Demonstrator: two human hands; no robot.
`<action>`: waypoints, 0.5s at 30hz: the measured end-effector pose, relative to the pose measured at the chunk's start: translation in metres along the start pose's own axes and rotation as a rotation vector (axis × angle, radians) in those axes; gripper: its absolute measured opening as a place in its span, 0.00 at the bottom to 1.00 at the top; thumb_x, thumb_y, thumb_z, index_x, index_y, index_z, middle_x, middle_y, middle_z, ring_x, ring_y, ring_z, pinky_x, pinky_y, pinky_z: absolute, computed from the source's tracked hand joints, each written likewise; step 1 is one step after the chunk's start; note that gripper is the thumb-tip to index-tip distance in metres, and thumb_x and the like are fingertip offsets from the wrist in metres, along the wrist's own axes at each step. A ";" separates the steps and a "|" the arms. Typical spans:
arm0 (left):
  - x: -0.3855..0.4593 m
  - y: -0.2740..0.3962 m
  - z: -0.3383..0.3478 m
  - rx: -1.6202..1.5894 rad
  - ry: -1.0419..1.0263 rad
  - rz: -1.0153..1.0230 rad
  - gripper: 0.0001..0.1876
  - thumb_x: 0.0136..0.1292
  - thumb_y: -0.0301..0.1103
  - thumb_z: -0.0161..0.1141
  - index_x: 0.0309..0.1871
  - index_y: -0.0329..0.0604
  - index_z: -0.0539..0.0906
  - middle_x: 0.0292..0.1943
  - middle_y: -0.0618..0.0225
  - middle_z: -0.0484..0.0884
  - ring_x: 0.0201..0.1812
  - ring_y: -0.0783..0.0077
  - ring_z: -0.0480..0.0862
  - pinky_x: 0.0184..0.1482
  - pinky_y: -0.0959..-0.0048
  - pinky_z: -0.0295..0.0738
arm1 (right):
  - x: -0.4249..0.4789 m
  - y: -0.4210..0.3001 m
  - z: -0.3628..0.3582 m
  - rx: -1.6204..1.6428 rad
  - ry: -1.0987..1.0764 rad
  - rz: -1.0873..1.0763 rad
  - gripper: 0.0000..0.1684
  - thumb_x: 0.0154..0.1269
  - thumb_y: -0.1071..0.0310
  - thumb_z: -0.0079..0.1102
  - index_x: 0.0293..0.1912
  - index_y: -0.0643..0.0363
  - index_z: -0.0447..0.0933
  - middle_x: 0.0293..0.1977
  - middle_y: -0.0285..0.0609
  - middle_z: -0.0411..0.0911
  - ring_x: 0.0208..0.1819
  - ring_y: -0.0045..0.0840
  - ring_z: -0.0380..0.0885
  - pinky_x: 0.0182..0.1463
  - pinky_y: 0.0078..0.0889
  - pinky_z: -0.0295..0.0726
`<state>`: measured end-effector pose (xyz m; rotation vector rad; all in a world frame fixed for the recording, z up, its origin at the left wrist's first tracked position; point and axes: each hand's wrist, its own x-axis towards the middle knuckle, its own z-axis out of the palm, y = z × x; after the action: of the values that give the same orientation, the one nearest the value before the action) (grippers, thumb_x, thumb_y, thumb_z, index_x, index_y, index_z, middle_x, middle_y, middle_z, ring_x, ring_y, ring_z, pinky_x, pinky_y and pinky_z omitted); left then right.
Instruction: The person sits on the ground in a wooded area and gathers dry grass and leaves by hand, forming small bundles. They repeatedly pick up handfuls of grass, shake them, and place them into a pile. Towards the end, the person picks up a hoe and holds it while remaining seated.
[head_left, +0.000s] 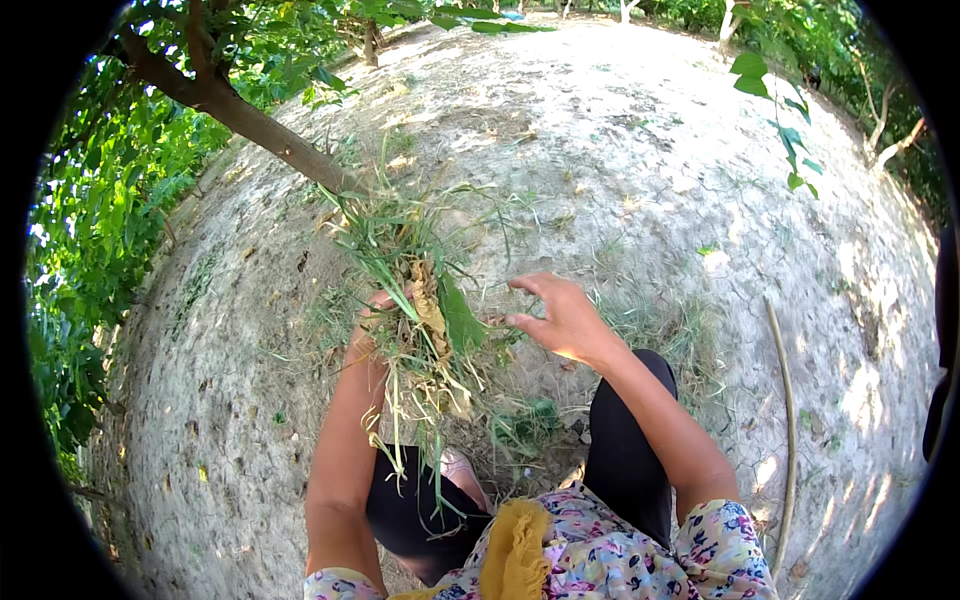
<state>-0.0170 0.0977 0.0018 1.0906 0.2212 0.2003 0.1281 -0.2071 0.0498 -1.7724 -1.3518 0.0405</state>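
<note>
My left hand (379, 311) is closed around a thick bunch of pulled grass (397, 247), and the stems largely cover its fingers. Pale roots and dry stalks hang from the bunch over my left knee. A curled brown dry leaf (429, 304) and a broad green leaf (459, 315) lie against the bunch. Just right of it, my right hand (559, 315) hovers with thumb and fingers apart and nothing between them. Below, between my feet, a small heap of cut greens (527, 427) rests on the soil.
A leaning tree trunk (262, 131) rises at the upper left, just beyond the bunch. A long thin stick (784, 420) lies on the cracked dry ground (750, 247) to my right. Grass tufts (682, 337) grow beside my right knee. A leafy twig (791, 142) hangs at the upper right.
</note>
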 end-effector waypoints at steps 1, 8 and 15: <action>0.005 -0.009 -0.009 -0.042 -0.028 0.020 0.31 0.49 0.43 0.70 0.54 0.36 0.76 0.49 0.60 0.79 0.44 0.68 0.82 0.45 0.70 0.80 | 0.005 -0.006 0.007 -0.003 -0.089 0.018 0.28 0.56 0.57 0.63 0.52 0.67 0.73 0.49 0.56 0.74 0.49 0.46 0.75 0.54 0.42 0.73; -0.037 -0.002 0.063 -0.232 0.217 0.214 0.12 0.63 0.33 0.57 0.45 0.34 0.81 0.37 0.60 0.84 0.34 0.65 0.85 0.37 0.69 0.84 | 0.019 0.020 0.055 0.624 -0.315 -0.095 0.28 0.59 0.61 0.63 0.55 0.65 0.70 0.41 0.45 0.76 0.42 0.23 0.74 0.46 0.31 0.75; -0.046 0.014 0.058 -0.332 0.268 0.111 0.19 0.58 0.40 0.62 0.49 0.39 0.79 0.41 0.60 0.84 0.38 0.63 0.85 0.39 0.61 0.84 | 0.062 0.022 0.077 1.017 0.036 0.412 0.13 0.60 0.75 0.59 0.46 0.59 0.74 0.36 0.34 0.76 0.34 0.19 0.73 0.32 0.25 0.73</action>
<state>-0.0457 0.0427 0.0436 0.7437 0.3541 0.4675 0.1317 -0.1117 0.0166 -1.1084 -0.6817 0.7738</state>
